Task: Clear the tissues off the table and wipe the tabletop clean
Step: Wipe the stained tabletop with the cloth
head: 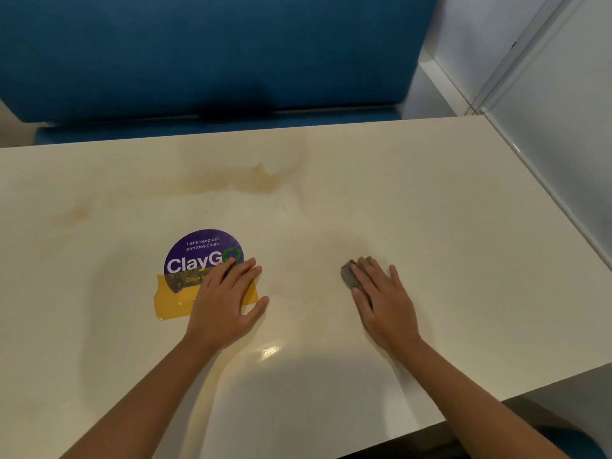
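Grey cloth (347, 272) flat on cream tabletop (430, 226); brown stains (251, 180) twd far edge.

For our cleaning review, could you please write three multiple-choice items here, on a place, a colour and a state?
1. Where does the left hand rest? A on the round sticker and yellow tape; B on the bench; C on the wall.
2. What colour is the sticker? A red; B purple; C green.
3. What does the right hand do with the grey cloth? A lifts it; B presses it flat on the table; C nothing.
Answers: A, its fingers overlap both; B, purple disc, white lettering; B, straight fingers lie on it.
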